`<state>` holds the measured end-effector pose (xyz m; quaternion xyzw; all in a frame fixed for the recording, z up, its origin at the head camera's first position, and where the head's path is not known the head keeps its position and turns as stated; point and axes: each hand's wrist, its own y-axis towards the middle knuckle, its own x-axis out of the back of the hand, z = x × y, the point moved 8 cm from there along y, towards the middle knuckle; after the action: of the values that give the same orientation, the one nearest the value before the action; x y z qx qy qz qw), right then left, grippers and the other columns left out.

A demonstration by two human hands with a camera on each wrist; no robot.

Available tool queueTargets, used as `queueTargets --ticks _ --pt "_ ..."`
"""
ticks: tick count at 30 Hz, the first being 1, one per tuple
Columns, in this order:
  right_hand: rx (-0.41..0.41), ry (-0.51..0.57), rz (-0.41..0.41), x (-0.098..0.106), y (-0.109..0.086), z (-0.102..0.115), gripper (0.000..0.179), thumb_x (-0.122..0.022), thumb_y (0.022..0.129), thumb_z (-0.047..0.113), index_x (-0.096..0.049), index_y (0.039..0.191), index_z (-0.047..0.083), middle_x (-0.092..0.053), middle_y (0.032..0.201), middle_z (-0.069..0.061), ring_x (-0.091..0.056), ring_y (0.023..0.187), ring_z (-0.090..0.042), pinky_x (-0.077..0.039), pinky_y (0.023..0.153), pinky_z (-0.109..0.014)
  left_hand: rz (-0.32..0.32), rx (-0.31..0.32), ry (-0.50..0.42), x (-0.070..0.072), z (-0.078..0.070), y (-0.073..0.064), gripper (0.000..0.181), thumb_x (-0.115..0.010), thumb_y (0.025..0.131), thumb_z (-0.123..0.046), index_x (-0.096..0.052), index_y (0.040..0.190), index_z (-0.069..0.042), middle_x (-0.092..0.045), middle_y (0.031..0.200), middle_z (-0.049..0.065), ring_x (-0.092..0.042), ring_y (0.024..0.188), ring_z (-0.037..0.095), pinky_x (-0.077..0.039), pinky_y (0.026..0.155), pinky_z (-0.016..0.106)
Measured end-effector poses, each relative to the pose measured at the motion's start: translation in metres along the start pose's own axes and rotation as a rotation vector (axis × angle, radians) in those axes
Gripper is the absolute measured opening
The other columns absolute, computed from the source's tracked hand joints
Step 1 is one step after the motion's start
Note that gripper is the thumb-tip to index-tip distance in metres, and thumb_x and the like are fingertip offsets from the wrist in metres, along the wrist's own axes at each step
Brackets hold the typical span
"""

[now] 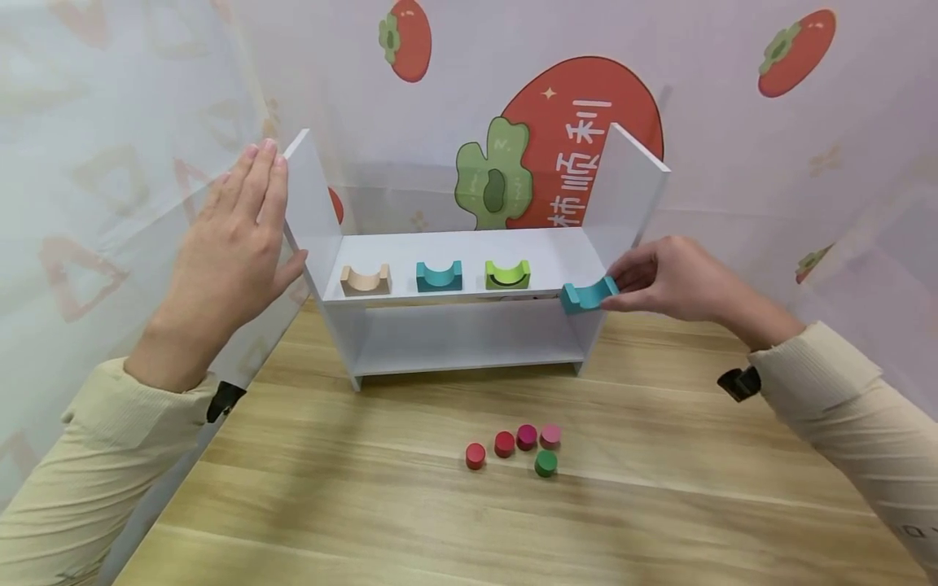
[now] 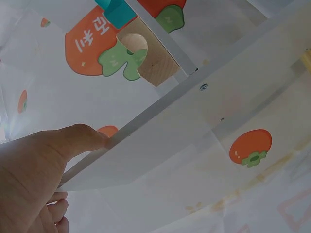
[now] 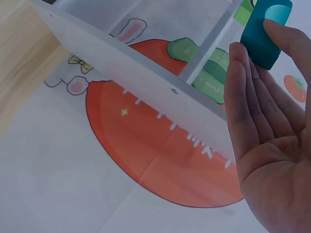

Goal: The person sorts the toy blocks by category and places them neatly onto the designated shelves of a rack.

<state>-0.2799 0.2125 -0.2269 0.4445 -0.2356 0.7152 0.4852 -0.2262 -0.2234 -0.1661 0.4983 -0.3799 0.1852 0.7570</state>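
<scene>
My right hand (image 1: 677, 281) pinches a teal block with a curved notch (image 1: 589, 295) between thumb and fingers. It holds this block tilted at the right front edge of the white shelf's upper board (image 1: 469, 244). In the right wrist view the teal block (image 3: 266, 36) shows beside my thumb. My left hand (image 1: 234, 244) rests against the shelf's left side panel (image 1: 311, 195), fingers straight, thumb at the front edge. Along the upper board stand a plain wood notched block (image 1: 365, 282), another teal notched block (image 1: 439, 278) and a lime green notched block (image 1: 507, 277).
Several small round pieces lie on the wooden table (image 1: 352, 488) before the shelf, among them a red one (image 1: 475, 456), a pink one (image 1: 550, 436) and a green one (image 1: 545, 463). The right side panel (image 1: 630, 183) rises beside my right hand. A persimmon-printed cloth (image 1: 703, 146) hangs behind.
</scene>
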Motion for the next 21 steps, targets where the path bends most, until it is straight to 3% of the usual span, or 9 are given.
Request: queueTargets --ticks 7,21 --pt "-0.059 -0.049 -0.031 0.007 0.015 0.006 0.038 -0.089 0.085 0.025 -0.08 0.113 0.002 -0.081 0.104 -0.015 -0.079 0.091 -0.024 -0.067 0.084 -0.041 0.0 -0.005 0.01 0.001 0.0 -0.001 0.105 -0.08 0.085 -0.011 -0.016 0.165 0.008 -0.021 0.174 0.026 -0.022 0.163 0.043 -0.029 0.129 0.061" --pt "-0.145 -0.044 -0.054 0.007 0.028 0.007 0.042 -0.087 0.088 0.027 -0.078 0.119 0.0 -0.08 0.111 -0.02 -0.078 0.097 -0.031 -0.065 0.09 -0.048 -0.022 -0.011 0.011 -0.001 0.002 -0.001 0.103 -0.079 0.085 -0.012 -0.017 0.165 0.008 -0.021 0.174 0.026 -0.022 0.163 0.043 -0.029 0.129 0.061"
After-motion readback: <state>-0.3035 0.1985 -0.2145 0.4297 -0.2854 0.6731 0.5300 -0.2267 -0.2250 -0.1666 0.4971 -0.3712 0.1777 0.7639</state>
